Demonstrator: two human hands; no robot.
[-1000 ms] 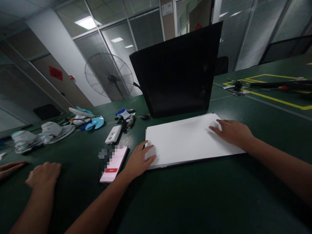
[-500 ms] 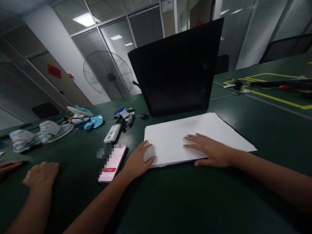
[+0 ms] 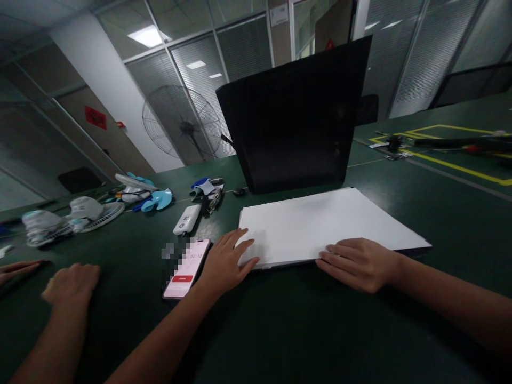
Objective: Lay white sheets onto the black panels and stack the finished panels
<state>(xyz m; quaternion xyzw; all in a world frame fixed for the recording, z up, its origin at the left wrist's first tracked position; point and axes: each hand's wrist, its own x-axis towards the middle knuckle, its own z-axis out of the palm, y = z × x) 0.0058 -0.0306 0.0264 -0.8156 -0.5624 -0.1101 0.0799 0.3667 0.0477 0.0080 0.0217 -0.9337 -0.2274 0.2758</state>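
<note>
A large white sheet (image 3: 320,221) lies flat on the green table (image 3: 280,330), in front of an upright black panel (image 3: 296,117). My left hand (image 3: 226,264) rests with spread fingers on the sheet's near left corner. My right hand (image 3: 360,264) lies over the sheet's near edge, fingers together and slightly bent, pointing left. Whether its thumb is under the sheet is hidden. Just left of my left hand lies a phone (image 3: 187,268) with a lit pink screen.
Another person's hand (image 3: 71,284) and fingertips (image 3: 16,266) rest on the table at far left. A white power bank (image 3: 186,220), blue fan blades (image 3: 157,200), white fan parts (image 3: 64,218) and small tools (image 3: 208,192) lie behind. A standing fan (image 3: 182,125) stands beyond. Yellow floor lines (image 3: 452,160) run at right.
My right hand slid from the sheet's far right corner across its middle to the near edge. My left hand stayed on the left corner.
</note>
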